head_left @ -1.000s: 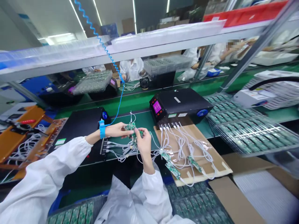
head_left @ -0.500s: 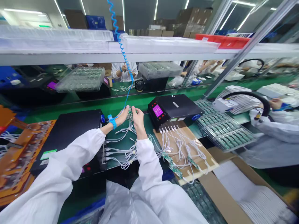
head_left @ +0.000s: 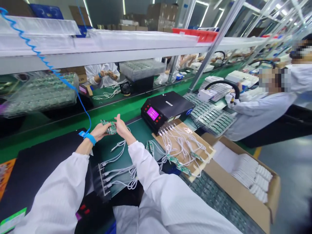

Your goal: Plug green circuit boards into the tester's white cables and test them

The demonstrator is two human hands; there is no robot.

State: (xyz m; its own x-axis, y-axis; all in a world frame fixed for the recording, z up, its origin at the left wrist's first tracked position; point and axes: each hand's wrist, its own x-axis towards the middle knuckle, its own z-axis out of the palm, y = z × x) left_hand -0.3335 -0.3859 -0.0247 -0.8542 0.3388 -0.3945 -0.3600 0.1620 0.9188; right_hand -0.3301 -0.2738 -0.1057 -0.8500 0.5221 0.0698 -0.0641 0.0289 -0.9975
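A small stack of green circuit boards (head_left: pixel 110 127) is up above the dark green bench mat, tilted. My left hand (head_left: pixel 99 131), with a blue wrist strap (head_left: pixel 90 138), grips the stack at its left end. At the stack's right end is my right hand (head_left: pixel 123 130), its thumb raised off the boards; its other fingers are partly hidden. White cables (head_left: pixel 122 172) run across the mat from a connector strip (head_left: pixel 101 178) below my hands. Right of my hands stands a black tester (head_left: pixel 168 105) with a lit pink screen (head_left: pixel 153 113).
More white cables and circuit boards (head_left: pixel 179 164) lie on a brown board (head_left: pixel 168 130). Trays of boards (head_left: pixel 212 117) stand at the right, beside a cardboard box (head_left: pixel 234 191) of white items. A blue coiled cord (head_left: pixel 51 66) hangs at the left. Co-workers (head_left: pixel 258 94) sit nearby.
The view has swung to the right. My right thumb has lifted from the circuit boards, while my left hand keeps hold of them; more of the stack shows.
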